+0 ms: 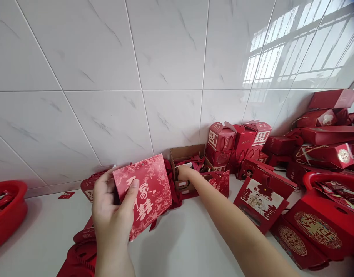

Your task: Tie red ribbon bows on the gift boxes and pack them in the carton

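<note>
My left hand (116, 204) grips a red box (149, 188) with pale floral print and white Chinese characters, thumb across its front and fingers behind. The box is held tilted above the white tabletop. My right hand (184, 173) reaches into an open cardboard box (174, 154) by the wall; its fingers are hidden inside, among dark red ribbons (196, 162). Dark red fabric (176, 196) lies between the held box and the cardboard box.
A red basin (12, 211) stands at the far left, another (312, 179) at the right. Stacked red gift boxes (221, 138) line the tiled wall. Larger red boxes (318, 227) lie at the right front; more red items (81, 254) are at the lower left.
</note>
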Available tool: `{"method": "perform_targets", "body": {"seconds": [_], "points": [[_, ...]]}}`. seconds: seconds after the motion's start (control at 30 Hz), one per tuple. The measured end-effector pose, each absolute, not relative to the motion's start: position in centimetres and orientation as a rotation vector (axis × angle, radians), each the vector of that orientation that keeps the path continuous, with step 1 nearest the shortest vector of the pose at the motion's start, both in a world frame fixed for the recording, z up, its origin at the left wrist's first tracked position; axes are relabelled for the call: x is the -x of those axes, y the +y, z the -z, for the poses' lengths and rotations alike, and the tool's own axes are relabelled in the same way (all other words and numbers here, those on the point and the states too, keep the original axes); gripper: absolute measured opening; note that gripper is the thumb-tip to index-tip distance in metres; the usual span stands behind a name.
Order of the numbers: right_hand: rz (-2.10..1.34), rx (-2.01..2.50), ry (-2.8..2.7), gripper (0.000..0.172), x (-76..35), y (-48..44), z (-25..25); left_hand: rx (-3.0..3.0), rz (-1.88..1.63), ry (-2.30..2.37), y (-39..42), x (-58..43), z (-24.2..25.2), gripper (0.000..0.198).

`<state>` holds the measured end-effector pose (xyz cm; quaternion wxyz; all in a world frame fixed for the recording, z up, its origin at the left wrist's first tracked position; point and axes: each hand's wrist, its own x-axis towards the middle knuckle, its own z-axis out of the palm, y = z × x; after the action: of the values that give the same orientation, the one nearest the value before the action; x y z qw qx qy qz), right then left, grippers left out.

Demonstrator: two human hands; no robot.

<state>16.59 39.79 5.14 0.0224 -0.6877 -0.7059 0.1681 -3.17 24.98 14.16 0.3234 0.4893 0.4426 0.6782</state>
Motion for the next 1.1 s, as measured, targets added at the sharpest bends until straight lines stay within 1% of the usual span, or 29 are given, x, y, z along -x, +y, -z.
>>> {"method": "perform_targets", "body": {"seconds": [0.1, 0.23, 0.4, 0.5, 0.57, 0.63, 0.73, 0.8, 0.83, 0.93, 0.97, 1.03, 1.1], "points": [[-0.710, 2.104, -2.158, 0.032, -17.0, 39.5, -5.4, -1.306, -1.772, 1.146, 25.0, 3.3, -14.1, 0.051], [-0.823, 2.004, -2.038, 0.030, -17.4, 39.0, -5.5, -1.319, -1.801, 1.131, 25.2, 3.3, -13.9, 0.055], [-0.823, 1.755, -1.761, 0.030, -17.7, 37.3, -5.6, -1.312, -1.800, 1.130, 25.2, 3.0, -13.8, 0.054], [-0.759, 1.534, -1.554, 0.021, -17.7, 34.8, -6.2, -1.344, -1.737, 1.144, 25.3, 3.1, -13.7, 0.051], [-0.711, 1.373, -1.411, 0.016, -18.0, 32.2, -6.8, -1.404, -1.639, 1.176, 25.7, 3.3, -13.4, 0.046], [-0.674, 1.226, -1.283, 0.018, -18.4, 29.1, -7.4, -1.534, -1.471, 1.214, 26.4, 3.3, -12.9, 0.039], [-0.636, 1.082, -1.148, 0.020, -19.3, 24.6, -8.1, -1.872, -1.098, 1.176, 27.4, 2.5, -11.9, 0.021], [-0.655, 0.990, -1.087, 0.018, -19.8, 22.1, -8.4, -2.061, -0.870, 1.099, 27.6, 1.3, -11.2, 0.008], [-0.669, 0.933, -1.062, 0.015, -19.9, 21.1, -8.5, -2.126, -0.800, 1.070, 27.6, 0.6, -10.8, 0.007], [-0.640, 0.771, -1.049, 0.008, -20.2, 18.9, -8.8, -2.248, -0.685, 0.997, 27.5, -1.3, -9.5, 0.013], [-0.604, 0.737, -1.076, 0.008, -20.2, 18.4, -8.8, -2.274, -0.654, 0.972, 27.5, -1.7, -9.0, 0.015], [-0.551, 0.679, -1.168, 0.016, -20.3, 17.6, -9.0, -2.296, -0.587, 0.936, 27.7, -2.2, -8.1, 0.016], [-0.559, 0.624, -1.274, 0.023, -20.4, 17.1, -9.3, -2.302, -0.602, 0.948, 27.9, -2.3, -7.8, 0.019]]}}
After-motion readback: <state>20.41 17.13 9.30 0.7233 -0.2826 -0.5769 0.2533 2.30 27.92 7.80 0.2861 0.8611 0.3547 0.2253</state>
